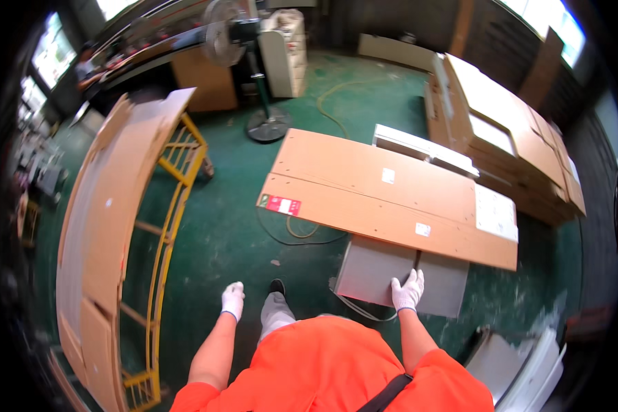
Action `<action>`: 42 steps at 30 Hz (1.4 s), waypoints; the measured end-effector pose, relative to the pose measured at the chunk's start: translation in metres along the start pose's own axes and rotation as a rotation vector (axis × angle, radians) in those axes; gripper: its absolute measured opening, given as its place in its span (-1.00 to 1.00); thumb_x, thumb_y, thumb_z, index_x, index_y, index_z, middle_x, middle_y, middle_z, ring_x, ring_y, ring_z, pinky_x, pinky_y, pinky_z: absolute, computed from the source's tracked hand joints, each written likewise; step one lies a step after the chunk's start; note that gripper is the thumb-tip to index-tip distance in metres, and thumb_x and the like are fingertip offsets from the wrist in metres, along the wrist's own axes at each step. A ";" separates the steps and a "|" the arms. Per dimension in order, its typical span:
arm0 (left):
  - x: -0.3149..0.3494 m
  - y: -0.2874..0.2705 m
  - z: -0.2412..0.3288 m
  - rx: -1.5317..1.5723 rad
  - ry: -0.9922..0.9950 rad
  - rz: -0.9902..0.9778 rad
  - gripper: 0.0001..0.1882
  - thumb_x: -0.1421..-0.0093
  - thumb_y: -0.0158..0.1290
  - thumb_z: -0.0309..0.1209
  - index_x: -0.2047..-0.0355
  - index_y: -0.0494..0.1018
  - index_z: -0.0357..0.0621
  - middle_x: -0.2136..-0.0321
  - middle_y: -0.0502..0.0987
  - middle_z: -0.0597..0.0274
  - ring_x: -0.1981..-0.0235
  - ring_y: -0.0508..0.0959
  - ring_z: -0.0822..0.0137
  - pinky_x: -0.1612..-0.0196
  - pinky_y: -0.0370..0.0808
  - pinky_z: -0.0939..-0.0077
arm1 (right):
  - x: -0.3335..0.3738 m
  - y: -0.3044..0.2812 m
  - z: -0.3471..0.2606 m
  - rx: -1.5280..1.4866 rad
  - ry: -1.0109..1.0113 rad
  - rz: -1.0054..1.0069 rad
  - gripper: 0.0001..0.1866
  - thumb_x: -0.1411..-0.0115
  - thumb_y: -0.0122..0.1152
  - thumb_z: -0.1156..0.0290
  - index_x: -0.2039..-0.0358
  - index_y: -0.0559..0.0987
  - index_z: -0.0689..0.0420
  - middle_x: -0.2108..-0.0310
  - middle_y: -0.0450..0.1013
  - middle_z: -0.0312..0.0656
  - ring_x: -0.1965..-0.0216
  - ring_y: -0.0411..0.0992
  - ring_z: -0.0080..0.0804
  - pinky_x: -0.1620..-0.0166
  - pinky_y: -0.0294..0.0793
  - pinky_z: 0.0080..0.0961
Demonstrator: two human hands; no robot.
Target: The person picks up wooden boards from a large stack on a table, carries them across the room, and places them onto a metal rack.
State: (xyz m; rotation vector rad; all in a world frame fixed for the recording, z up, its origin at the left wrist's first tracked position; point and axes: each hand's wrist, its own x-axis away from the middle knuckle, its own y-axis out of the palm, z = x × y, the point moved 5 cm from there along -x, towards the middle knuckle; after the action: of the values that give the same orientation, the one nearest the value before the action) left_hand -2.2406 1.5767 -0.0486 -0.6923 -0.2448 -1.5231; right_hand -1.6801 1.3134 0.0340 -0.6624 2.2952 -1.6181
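My left hand [233, 300], in a white knit glove, hangs over the green floor with its fingers curled in and nothing visible in them. My right hand [408, 291], gloved alike, has its fingers stretched out over the near part of two grey panels [372, 269] lying side by side; whether it touches them is hard to tell. A long flat brown carton [364, 180], in two lengthwise strips with white labels and a red label [281, 204], lies above the grey panels, just beyond my right hand.
To my left stands a yellow-framed trolley [159, 275] bearing long cardboard sheets [110, 206]. A pedestal fan [268, 125] is ahead, with a hose [323, 103] on the floor. Stacked cartons [487, 89] rise at far right; white panels [535, 371] lean at near right. Someone [88, 72] works far left.
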 end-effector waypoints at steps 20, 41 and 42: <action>-0.289 0.262 0.272 -0.020 -0.244 -0.643 -0.22 -0.33 0.10 0.21 -0.26 0.40 -0.21 -0.09 0.59 0.01 0.00 0.66 0.03 -0.06 0.64 0.02 | -0.032 0.038 -0.036 -1.077 0.903 0.263 -0.64 -0.25 0.36 0.25 0.17 0.63 0.34 0.23 0.61 0.01 0.15 0.55 -0.25 0.02 0.50 -0.28; -0.282 0.287 0.287 -0.046 -0.186 -0.634 -0.27 -0.48 -0.14 0.17 -0.26 0.36 -0.30 -0.11 0.57 0.00 -0.01 0.65 0.03 -0.06 0.63 0.03 | -0.117 0.067 -0.038 -0.864 1.102 0.404 -0.83 -0.13 0.42 0.43 0.37 0.63 0.26 0.48 0.55 -0.15 0.55 0.50 -0.30 0.54 0.45 -0.28; -0.278 0.288 0.288 -0.037 -0.206 -0.621 -0.28 -0.48 -0.14 0.15 -0.25 0.36 -0.31 -0.11 0.57 -0.01 -0.01 0.65 0.02 -0.05 0.63 0.04 | -0.117 0.066 -0.037 -0.873 1.105 0.406 -0.83 -0.13 0.42 0.43 0.36 0.63 0.27 0.46 0.56 -0.14 0.54 0.52 -0.29 0.53 0.46 -0.28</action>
State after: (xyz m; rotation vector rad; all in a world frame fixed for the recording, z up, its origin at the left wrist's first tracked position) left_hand -1.9048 1.9385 -0.0510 -0.8506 -0.6326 -2.0470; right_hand -1.6103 1.4210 -0.0211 0.8063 3.5667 -0.7424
